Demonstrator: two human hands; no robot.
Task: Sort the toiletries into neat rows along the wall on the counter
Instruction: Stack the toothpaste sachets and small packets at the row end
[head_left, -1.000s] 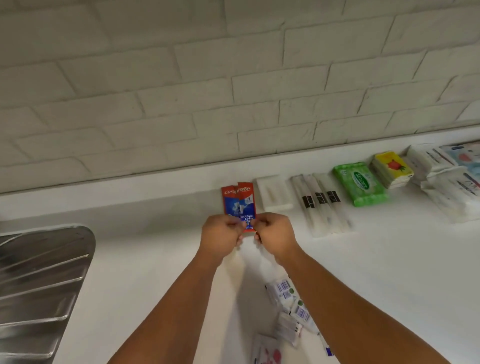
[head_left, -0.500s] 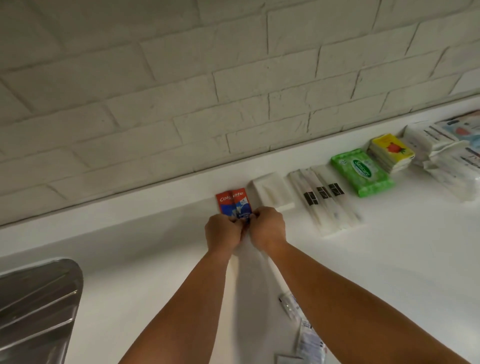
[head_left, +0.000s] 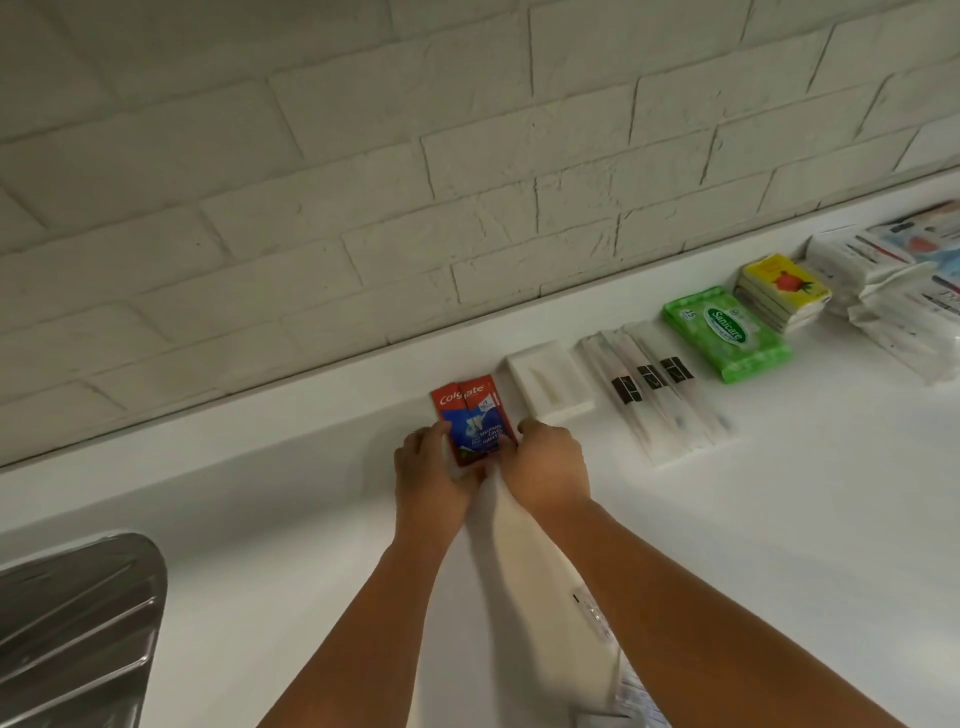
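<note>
A small stack of red and blue toothpaste sachets (head_left: 470, 415) lies flat on the white counter (head_left: 779, 519) close to the wall ledge. My left hand (head_left: 431, 478) pinches its near left edge and my right hand (head_left: 548, 467) presses its near right edge. To the right runs a row: a white soap bar (head_left: 548, 382), wrapped toothbrushes (head_left: 660, 395), a green wipes pack (head_left: 727, 332), a yellow tissue stack (head_left: 782, 291) and white packets (head_left: 904, 291).
A steel sink drainboard (head_left: 72, 623) fills the lower left corner. A white brick wall (head_left: 415, 156) rises behind the ledge. Loose white sachets (head_left: 618, 675) lie on the counter under my right forearm.
Both hands have pushed the toothpaste sachets away from me toward the wall ledge and set them flat beside the soap bar. The camera has tilted upward.
</note>
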